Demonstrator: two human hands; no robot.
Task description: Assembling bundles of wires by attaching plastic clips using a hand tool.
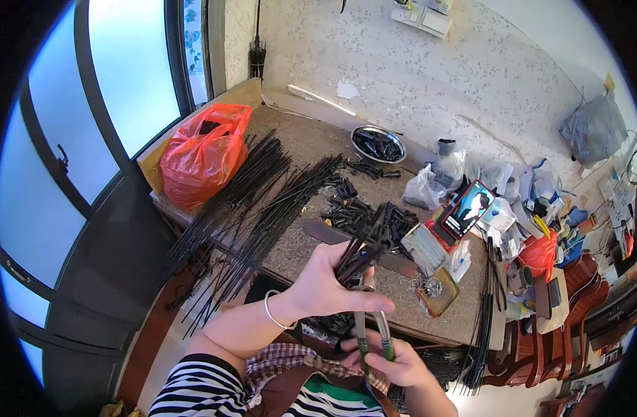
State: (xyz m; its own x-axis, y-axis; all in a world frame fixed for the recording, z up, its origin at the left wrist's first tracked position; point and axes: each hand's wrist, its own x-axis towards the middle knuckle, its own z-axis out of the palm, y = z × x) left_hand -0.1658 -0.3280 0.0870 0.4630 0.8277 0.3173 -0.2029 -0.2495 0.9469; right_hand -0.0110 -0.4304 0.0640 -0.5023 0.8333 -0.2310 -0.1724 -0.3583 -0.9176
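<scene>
The right hand wraps its grip round a green-handled tool, its tips hidden from me. At eleven o'clock, the left hand closes its grip on black pieces I can't count; farther, at ten, a red bag veils its contents.

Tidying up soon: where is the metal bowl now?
In the head view, the metal bowl sits right of centre near the far edge of the tabletop, by the patterned wall, just behind some loose black pieces.
</scene>
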